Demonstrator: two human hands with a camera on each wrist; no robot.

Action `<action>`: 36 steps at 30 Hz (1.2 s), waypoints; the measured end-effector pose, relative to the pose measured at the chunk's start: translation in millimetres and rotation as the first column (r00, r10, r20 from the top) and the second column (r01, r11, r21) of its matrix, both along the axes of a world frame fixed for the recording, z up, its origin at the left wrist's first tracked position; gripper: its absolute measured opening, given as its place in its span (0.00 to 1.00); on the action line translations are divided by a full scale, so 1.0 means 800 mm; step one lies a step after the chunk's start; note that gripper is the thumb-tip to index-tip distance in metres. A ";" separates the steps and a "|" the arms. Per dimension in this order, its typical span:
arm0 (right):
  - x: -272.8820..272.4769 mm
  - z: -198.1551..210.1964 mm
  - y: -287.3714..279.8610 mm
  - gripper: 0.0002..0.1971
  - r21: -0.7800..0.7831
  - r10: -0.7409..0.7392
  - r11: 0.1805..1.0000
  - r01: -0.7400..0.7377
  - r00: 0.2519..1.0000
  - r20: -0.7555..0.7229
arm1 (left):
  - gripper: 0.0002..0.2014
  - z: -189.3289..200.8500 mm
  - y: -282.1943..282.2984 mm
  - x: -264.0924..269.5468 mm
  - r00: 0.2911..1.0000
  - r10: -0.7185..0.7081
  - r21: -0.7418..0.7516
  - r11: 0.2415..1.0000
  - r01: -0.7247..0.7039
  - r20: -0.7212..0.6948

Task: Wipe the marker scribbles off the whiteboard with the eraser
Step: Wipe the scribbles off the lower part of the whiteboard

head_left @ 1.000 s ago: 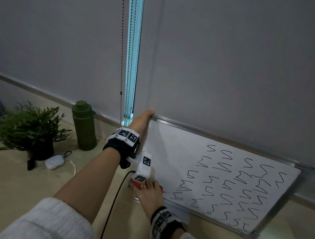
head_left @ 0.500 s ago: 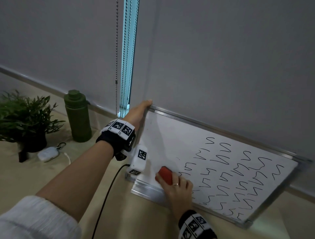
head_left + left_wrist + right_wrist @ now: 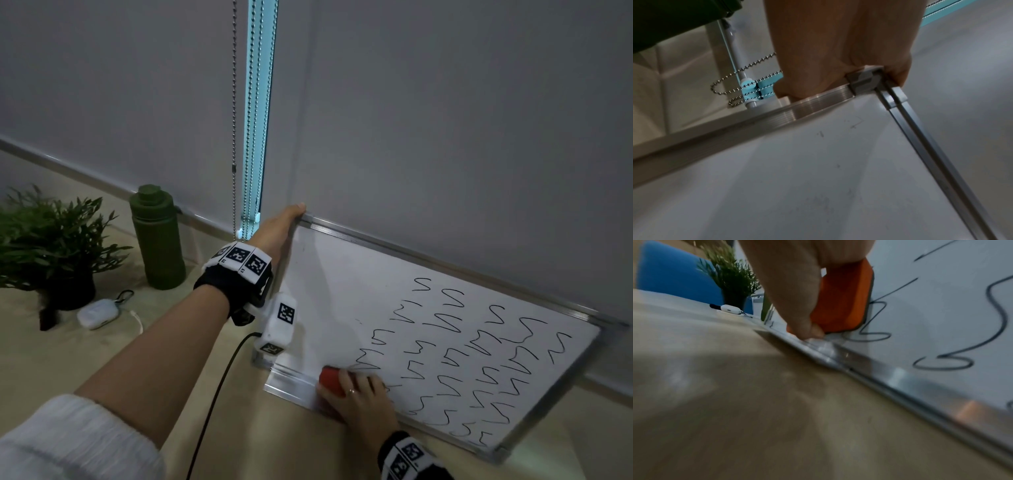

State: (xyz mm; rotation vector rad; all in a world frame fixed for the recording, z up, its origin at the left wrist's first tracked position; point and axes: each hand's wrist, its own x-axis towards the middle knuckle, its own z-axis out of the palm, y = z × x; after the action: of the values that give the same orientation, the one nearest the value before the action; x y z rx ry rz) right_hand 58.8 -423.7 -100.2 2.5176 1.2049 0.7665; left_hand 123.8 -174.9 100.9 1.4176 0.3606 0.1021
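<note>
On the far left of the table (image 3: 51, 370) stands a plant (image 3: 44, 240), with a white case (image 3: 97, 313) just in front of it and a green bottle (image 3: 157, 236) to its right. Next comes the left hand (image 3: 277, 228), reaching up to the board's (image 3: 342, 284) top left corner; the left wrist view shows its fingers (image 3: 797, 68) curled behind the frame and the thumb (image 3: 898, 69) wrapped over the corner piece, so this hand clamps the corner. The board leans against the grey blind (image 3: 445, 120), its lower edge on the table. Its left part is bare white with faint smudges. Low on the board, just above the bottom rail, the right hand (image 3: 359, 399) grips the red eraser (image 3: 330, 378): the thumb (image 3: 797, 308) presses one long side down by the rail, and fingers lie over its back. The eraser sits flat against the board surface, at the left edge of the scribbles (image 3: 479, 349), touching the nearest ones. The black squiggles fill the board's right part in rows, out to the right frame.
</note>
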 end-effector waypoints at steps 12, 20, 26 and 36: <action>0.005 0.005 -0.027 0.22 0.069 -0.003 0.998 -0.001 0.998 0.065 | 0.22 0.000 -0.002 -0.001 1.000 0.014 -0.035 0.999 -0.013 0.017; 0.017 0.108 -0.006 0.38 0.584 -0.312 0.780 0.225 0.949 0.051 | 0.17 0.004 -0.005 -0.001 0.999 0.046 -0.018 0.999 -0.045 0.008; 0.019 0.069 -0.024 0.44 0.067 -0.009 0.998 0.007 0.999 0.032 | 0.13 0.007 -0.006 -0.006 0.998 0.058 -0.020 0.998 -0.057 0.014; 0.008 0.067 -0.012 0.47 0.119 -0.071 0.990 0.078 0.995 -0.063 | 0.26 0.006 -0.005 -0.006 0.998 0.052 -0.042 0.998 -0.053 -0.023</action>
State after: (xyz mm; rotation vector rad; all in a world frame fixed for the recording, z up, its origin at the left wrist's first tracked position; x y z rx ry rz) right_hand 65.0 -433.0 -46.9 2.6849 1.1068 0.7746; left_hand 118.9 -179.1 106.0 1.3686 0.4162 0.1210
